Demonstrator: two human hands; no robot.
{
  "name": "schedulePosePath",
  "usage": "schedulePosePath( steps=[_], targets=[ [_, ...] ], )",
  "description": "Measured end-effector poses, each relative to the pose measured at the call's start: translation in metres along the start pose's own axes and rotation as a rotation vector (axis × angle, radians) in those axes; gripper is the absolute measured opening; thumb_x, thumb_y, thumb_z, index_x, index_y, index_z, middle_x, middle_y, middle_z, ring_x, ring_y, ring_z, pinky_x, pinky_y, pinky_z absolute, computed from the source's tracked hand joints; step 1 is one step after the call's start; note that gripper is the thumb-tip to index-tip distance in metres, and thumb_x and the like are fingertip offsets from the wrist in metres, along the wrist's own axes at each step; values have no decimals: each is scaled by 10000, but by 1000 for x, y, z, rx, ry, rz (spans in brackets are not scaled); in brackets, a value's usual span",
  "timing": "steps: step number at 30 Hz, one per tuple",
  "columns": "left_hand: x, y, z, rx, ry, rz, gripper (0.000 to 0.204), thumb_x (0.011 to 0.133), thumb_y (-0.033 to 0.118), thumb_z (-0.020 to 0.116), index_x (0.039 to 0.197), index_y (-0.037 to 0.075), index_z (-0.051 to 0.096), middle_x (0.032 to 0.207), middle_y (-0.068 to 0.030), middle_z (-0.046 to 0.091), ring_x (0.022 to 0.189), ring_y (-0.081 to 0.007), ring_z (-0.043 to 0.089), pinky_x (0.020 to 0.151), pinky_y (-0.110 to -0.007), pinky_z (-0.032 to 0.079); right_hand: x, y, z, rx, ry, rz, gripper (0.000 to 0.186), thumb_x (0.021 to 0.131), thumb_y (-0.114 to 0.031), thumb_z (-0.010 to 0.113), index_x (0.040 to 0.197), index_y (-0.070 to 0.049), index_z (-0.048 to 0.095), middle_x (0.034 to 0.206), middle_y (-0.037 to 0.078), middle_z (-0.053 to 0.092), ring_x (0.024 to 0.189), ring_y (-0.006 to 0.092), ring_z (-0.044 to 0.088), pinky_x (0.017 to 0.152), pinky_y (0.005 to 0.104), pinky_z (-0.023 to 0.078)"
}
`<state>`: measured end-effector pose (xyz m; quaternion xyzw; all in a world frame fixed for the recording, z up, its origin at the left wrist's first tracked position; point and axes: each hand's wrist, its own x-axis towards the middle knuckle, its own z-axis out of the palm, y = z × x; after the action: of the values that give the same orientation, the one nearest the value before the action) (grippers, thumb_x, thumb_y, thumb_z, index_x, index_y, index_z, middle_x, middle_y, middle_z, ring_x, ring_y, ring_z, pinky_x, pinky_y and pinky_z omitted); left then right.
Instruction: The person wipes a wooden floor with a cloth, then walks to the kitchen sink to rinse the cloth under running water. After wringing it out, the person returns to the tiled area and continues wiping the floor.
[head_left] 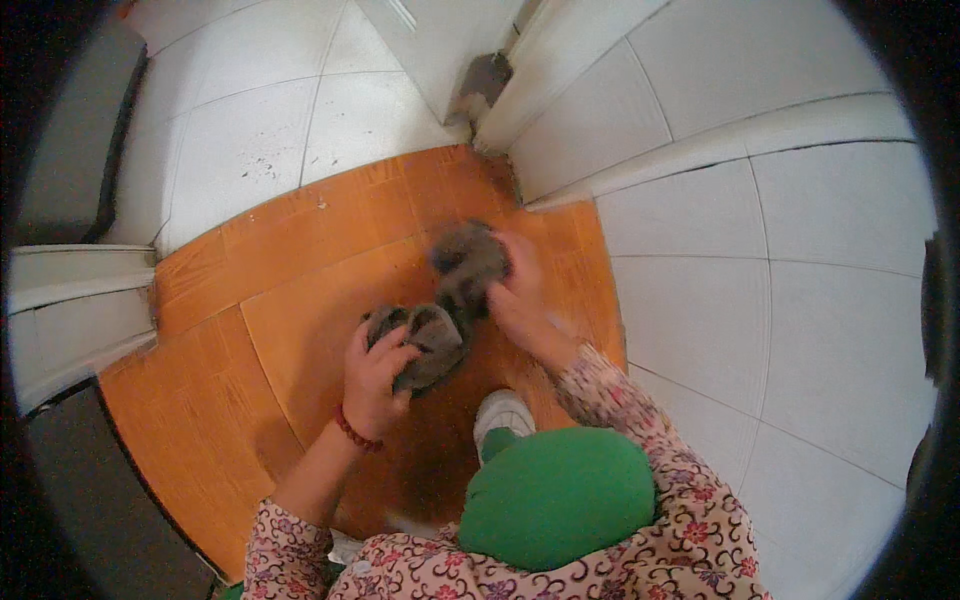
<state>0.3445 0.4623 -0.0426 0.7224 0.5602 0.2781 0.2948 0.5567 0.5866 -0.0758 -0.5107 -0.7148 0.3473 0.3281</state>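
A dark grey, soft bunched cloth (437,350) hangs in front of me above the floor, in two lumps that seem joined at a narrow middle. My left hand (376,375), with a red bead bracelet at its wrist, is closed round the nearer lump, fingers bent over its folds. Round the farther lump my right hand (522,292) is closed, its thumb along the near side. Motion blurs that hand and its end of the cloth. Whether it is one piece or two I cannot tell.
Orange wood-look floor (200,420) lies below, with white tiles (250,130) beyond a doorway. A white door (430,50) stands at the back, a dark grey object (487,78) beside its frame. White tiled wall (690,280) is to the right. My shoe (503,412) and green-covered knee (560,495) are close.
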Motion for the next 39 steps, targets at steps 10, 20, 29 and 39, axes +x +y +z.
schedulePosePath(
  steps=[10, 20, 29, 39],
  targets=[
    [-32, 5, 59, 447, -273, 12, 312, 760, 286, 541, 1062, 345, 595, 1305, -75, 406, 1175, -435, 339, 894, -700, 227, -54, 10, 1, -577, -468, -177, 846, 650, -271, 668, 1358, -55, 259, 1393, 223, 228, 1255, 466, 211, 957, 675, 120],
    [135, -118, -50, 761, 5, -397, 405, 721, 91, 575, 1065, 304, 573, 1245, -17, 458, 1152, -330, 376, 856, -519, 387, 178, -15, 110, -328, -285, -86, 515, 731, -155, 640, 1199, -46, 454, 1127, 213, 486, 1063, 393, 412, 895, 540, 304],
    [24, -88, -49, 615, -131, -287, 344, 699, 109, 579, 1027, 213, 595, 1322, -105, 354, 1209, -403, 294, 924, -564, 327, 55, -6, 69, -205, -577, -390, 679, 642, -279, 728, 1233, -101, 446, 1301, 217, 346, 1174, 428, 327, 957, 579, 239],
    [-4, -94, -18, 496, -113, -494, 232, 817, 204, 488, 1015, 217, 607, 1444, -73, 190, 1304, -433, 123, 974, -671, 139, 51, -32, 78, -419, -839, -484, 675, 623, -289, 720, 1237, -190, 459, 1396, 221, 211, 1242, 463, 207, 944, 709, 94]
  ],
)
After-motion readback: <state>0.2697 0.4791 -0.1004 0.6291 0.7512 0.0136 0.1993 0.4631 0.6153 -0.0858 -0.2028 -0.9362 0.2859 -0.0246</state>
